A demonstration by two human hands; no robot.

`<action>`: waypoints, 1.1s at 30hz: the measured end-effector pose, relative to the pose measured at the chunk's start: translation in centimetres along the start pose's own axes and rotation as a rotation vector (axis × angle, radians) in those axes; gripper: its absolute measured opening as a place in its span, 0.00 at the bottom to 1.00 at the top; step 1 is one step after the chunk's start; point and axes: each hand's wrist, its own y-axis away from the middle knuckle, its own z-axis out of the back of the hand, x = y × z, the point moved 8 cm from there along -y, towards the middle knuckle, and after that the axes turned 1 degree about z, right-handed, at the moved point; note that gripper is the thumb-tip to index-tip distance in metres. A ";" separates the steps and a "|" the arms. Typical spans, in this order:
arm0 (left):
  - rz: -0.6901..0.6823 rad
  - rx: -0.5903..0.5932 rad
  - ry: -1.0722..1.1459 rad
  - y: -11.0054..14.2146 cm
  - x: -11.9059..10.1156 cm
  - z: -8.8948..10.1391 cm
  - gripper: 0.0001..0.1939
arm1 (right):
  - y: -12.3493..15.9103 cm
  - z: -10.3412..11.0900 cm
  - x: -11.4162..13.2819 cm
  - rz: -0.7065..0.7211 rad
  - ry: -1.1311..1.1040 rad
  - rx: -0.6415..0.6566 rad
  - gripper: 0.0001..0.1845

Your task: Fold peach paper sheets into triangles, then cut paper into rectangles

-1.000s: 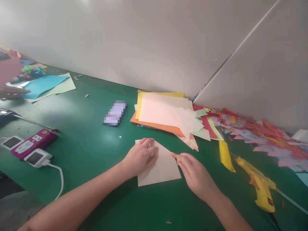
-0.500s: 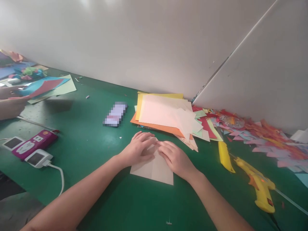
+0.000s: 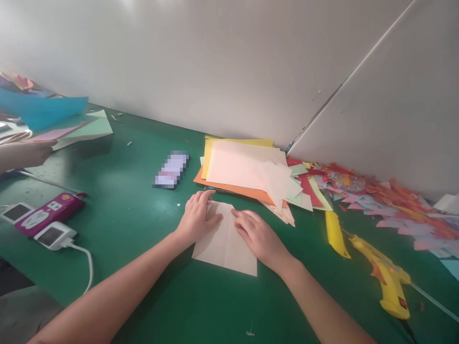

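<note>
A pale sheet of paper [image 3: 229, 246] with a crease down its middle lies flat on the green table in front of me. My left hand [image 3: 198, 215] rests on its upper left side, fingers stretched out and thumb lying apart on the paper. On the upper right edge, my right hand [image 3: 258, 235] has its fingers bent and close together, gripping the sheet near its top corner. Just beyond my hands lies a stack of coloured paper [image 3: 244, 165], pale sheets on top and yellow and orange beneath.
A yellow cutter [image 3: 335, 234] and a yellow glue gun [image 3: 387, 277] lie at the right, before a heap of paper scraps [image 3: 394, 205]. Left are a blurred phone [image 3: 172, 169] and purple power strip [image 3: 50, 215]. Another person's hand [image 3: 28, 154] handles coloured sheets.
My left hand has slid left, away from the paper's middle, uncovering the crease and top edge. My right hand has barely moved. At far left, the other person's blue sheet has lifted.
</note>
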 end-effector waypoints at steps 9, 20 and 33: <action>0.058 0.020 -0.125 0.2 0.3 0.1 0.38 | 0.3 -0.4 -0.9 -0.029 0.084 0.012 0.27; 0.183 -0.050 0.610 0.2 0.7 -0.5 0.31 | 0.2 -0.1 -0.4 0.001 0.128 -0.002 0.13; -0.380 0.097 0.253 0.6 -3.3 -0.4 0.11 | 0.1 0.1 -0.5 -0.036 0.061 0.023 0.23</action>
